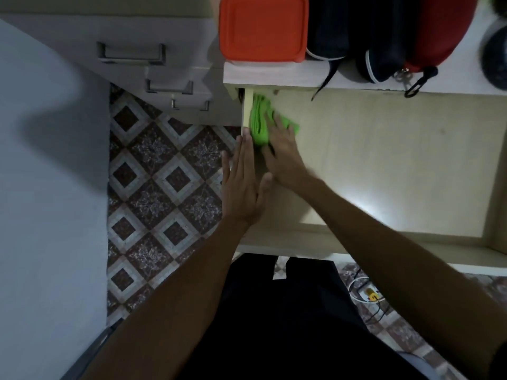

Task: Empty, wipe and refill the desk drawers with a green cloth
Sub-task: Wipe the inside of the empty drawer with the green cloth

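Pressing flat on the cloth (259, 124), the right hand (284, 157) had its fingers spread, palm down rather than pinching, in the drawer's (384, 165) far left corner. Just beside it the left hand (242, 182) lay open along the side wall, gripping nothing. The drawer looked emptied (wiping apparently underway); refilling remained, with the box (263, 27) and pouches (384, 37) waiting on the desk (274, 75) beyond.

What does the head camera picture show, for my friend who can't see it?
A person's right hand presses a green cloth into the back left corner of an empty open drawer, while the left hand lies flat along its left wall. An orange box and bags sit on the desk above.
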